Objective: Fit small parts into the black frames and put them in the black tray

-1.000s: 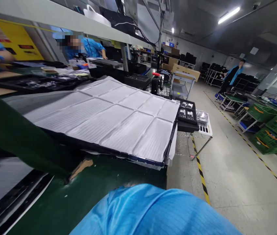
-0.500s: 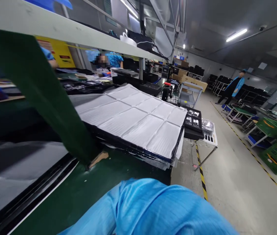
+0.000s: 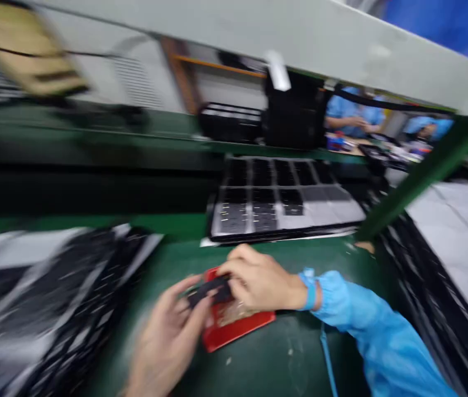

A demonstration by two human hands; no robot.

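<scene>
The view is motion-blurred. On the green bench top [image 3: 295, 353] lies a red pad [image 3: 237, 331] with a tan patch on it. Above the pad, a small black part [image 3: 209, 291] is pinched between my two hands. My right hand [image 3: 261, 282], with a blue wrist strap [image 3: 310, 290] and blue sleeve, covers its right end. My left hand [image 3: 167, 336] reaches in from below, its fingers on the left end. Beyond my hands lies a black tray [image 3: 279, 198] with a grid of pockets, partly covered by grey sheet.
A stack of black trays with white sheet [image 3: 64, 281] lies to the left, and another stack [image 3: 452, 242] lies at the right edge. A green strip [image 3: 424, 176] slants across the right. Two co-workers in blue [image 3: 353, 113] stand at the far bench beyond a black case [image 3: 294, 110].
The view has swung from the long aisle round to the bench. My hands and the red pad have come into view, and the white-covered stack has shifted to the right edge.
</scene>
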